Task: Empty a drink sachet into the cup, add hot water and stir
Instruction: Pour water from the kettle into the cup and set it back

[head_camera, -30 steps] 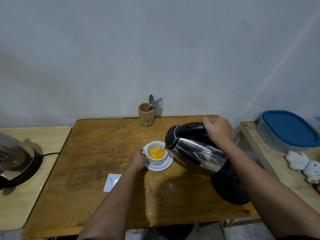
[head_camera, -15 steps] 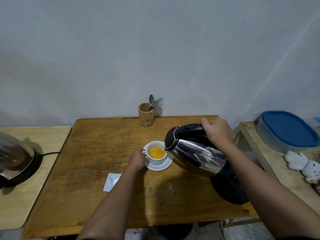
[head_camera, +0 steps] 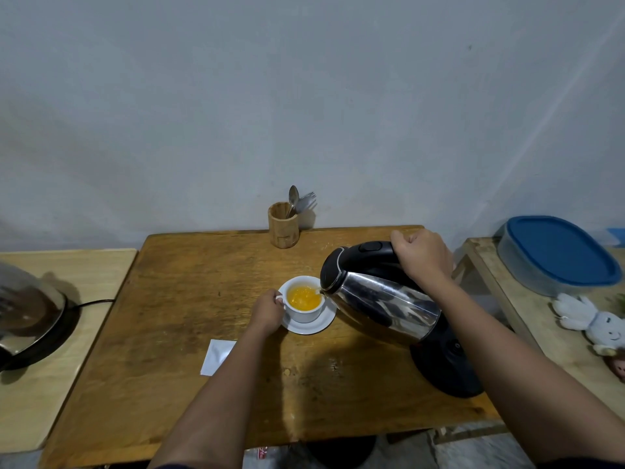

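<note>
Centre of frame, on the wooden bench (head_camera: 189,299): a white cup (head_camera: 304,316) stands on a white saucer (head_camera: 313,329). The cup holds orange liquid, its surface broken.

Left hand (head_camera: 269,311): at the cup's left side, fingers curled and pinching the handle. The forearm runs down to the lower edge of the frame.

Right hand (head_camera: 421,253): wrapped round the black handle of a steel kettle (head_camera: 382,299), right of centre. The kettle is off the bench and tilted down to the left. Its spout is at the cup's right rim, over the liquid. The lid is down.

The kettle's black base (head_camera: 446,370) sits on the bench at lower right, partly behind the right forearm.

Sachet (head_camera: 216,355): white, flat on the bench, lower left of the cup, one corner under the left forearm. Whether it is torn cannot be told.

Back edge of the bench, upper centre: a wooden holder (head_camera: 283,225) with a spoon (head_camera: 293,194) and a fork (head_camera: 306,201) standing in it.

Far left: a second, paler bench (head_camera: 67,367) carries a round pan (head_camera: 27,309) with a domed lid; a black cord leads from it.

Far right: a third bench (head_camera: 527,319) carries a container (head_camera: 558,252) with a blue lid and a white plush toy (head_camera: 595,323).
</note>
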Available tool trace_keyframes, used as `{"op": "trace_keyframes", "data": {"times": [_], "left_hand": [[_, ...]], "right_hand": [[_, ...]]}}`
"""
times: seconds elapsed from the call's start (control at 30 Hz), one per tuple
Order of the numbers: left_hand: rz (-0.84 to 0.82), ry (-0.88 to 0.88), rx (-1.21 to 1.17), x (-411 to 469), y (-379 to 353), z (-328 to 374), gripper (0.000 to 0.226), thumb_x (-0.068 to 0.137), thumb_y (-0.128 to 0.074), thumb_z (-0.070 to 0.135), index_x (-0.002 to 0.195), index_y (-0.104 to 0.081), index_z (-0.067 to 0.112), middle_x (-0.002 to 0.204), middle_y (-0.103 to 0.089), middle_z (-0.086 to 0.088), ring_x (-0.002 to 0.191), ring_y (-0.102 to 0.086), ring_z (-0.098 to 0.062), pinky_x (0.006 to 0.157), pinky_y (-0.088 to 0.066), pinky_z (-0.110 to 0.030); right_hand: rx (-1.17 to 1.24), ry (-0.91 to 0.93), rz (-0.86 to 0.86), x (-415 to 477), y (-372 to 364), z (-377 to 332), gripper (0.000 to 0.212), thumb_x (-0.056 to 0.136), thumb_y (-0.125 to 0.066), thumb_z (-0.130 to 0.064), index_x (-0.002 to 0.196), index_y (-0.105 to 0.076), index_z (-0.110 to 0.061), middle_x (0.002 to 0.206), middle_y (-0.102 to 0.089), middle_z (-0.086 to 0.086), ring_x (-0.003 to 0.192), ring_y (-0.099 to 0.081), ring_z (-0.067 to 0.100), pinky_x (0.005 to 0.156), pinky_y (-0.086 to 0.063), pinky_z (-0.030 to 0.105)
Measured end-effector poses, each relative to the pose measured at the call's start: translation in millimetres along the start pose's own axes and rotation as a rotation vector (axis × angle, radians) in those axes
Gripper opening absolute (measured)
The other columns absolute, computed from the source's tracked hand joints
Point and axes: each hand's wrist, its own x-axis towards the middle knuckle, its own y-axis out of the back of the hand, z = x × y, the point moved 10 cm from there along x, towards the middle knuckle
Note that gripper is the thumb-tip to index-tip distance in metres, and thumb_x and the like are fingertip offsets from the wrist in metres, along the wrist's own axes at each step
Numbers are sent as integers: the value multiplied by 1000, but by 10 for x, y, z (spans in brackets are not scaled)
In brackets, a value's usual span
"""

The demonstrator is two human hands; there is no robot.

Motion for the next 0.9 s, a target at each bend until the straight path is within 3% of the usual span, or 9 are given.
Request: {"op": "trace_keyframes", "data": {"times": [0.2, 0.37, 0.7, 0.9], "left_hand": [[8, 3, 18, 2, 10, 1, 25, 96, -37, 13, 109, -56, 3, 114, -61, -20, 91, -52, -26, 77, -43, -34], [13, 6, 12, -6, 19, -13, 25, 96, -38, 13, 110, -56, 3, 114, -61, -21, 102, -57, -34, 83, -47, -37], [5, 3, 6, 2, 6, -18, 18, 96, -37, 15, 99, -55, 11, 113, -60, -19, 91, -52, -26, 79, -44, -35], [1, -3, 9, 7, 8, -14, 26, 96, -37, 14, 111, -56, 4, 115, -60, -19, 93, -52, -26, 82, -45, -36]], "right_hand": [[-12, -2, -8, 0, -19, -2, 47, 82, -46, -33, 42, -29, -16, 43, -27, -1, 43, -29, 21, 49, -22, 27], [-11, -6, -2, -19, -12, 5, 47, 82, -46, -32, 41, -29, -17, 43, -27, -2, 43, -30, 21, 49, -21, 26], [0, 6, -6, -32, -15, -32, 48, 83, -46, -31, 41, -29, -17, 43, -27, -2, 43, -28, 20, 49, -21, 27], [7, 1, -12, -47, -27, -31, 48, 83, -46, -32, 40, -29, -17, 42, -28, -2, 42, -29, 20, 48, -21, 26]]}}
